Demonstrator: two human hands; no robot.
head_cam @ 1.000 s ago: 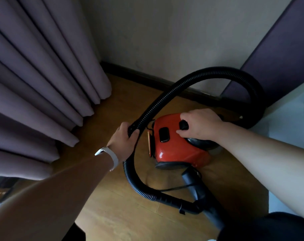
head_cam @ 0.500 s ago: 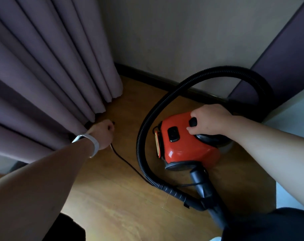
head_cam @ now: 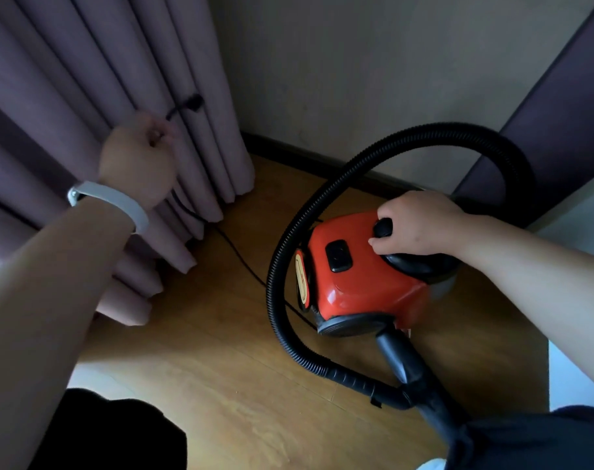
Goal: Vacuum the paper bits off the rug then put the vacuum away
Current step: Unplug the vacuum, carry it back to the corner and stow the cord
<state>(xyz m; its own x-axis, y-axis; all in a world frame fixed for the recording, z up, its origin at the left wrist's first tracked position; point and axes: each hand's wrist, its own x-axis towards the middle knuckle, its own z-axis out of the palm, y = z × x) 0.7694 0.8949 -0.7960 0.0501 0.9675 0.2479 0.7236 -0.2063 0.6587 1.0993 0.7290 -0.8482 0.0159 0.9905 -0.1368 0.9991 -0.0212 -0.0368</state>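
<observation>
Our left grip (head_cam: 139,157) is closed round the cord (head_cam: 241,256) and raised before the curtain (head_cam: 85,79), with the plug (head_cam: 187,105) sticking out past it. Our right grip (head_cam: 414,225) curls over the top of the vacuum (head_cam: 356,276), thumb on a black button. The vacuum sits on the floor (head_cam: 221,368) near the back wall. If that button rewinds the cord, we judge the plug could whip into the curtain, or the cord could snag under the hose (head_cam: 441,130).
</observation>
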